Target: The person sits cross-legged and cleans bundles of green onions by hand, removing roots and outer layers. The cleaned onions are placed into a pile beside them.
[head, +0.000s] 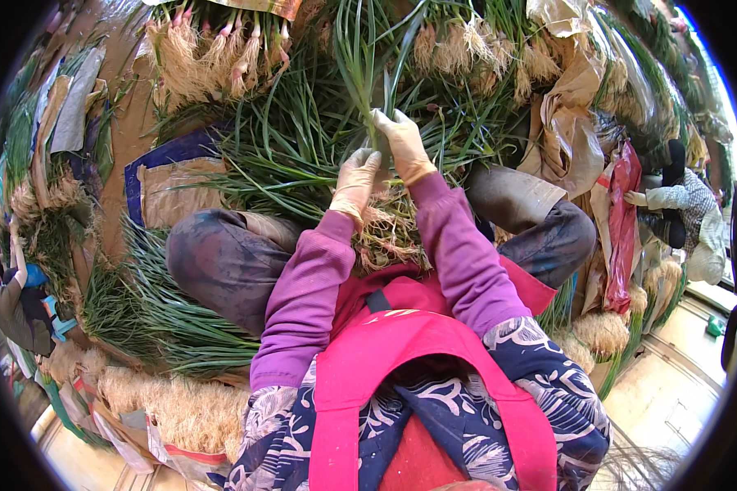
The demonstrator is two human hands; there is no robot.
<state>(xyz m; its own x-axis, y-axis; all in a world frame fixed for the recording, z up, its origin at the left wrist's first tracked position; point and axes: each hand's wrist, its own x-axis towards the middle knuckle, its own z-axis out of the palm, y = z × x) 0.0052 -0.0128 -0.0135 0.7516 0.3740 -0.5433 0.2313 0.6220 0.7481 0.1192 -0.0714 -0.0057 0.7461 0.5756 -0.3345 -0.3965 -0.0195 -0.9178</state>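
Observation:
Both my hands wear pale thin gloves and meet above my lap. Between the fingers of my left hand (356, 184) and my right hand (402, 142) is the lower stem of a green leafy allium plant (362, 80), its long leaves pointing away from me. Below my wrists lie plants with pale roots and pinkish bulbs (390, 230), partly hidden by my sleeves. A loose heap of long green leaves (288, 135) spreads in front of my crossed legs. The root end of the held plant is hidden by my fingers.
Rooted bundles (202, 55) stand ahead, near brown sacking (568, 123). Green leaves (190, 313) and a row of pale roots (172, 408) lie at my left. A red plastic sheet (623, 227) is at right, where a person (688, 208) touches it. Another person (24, 307) is far left.

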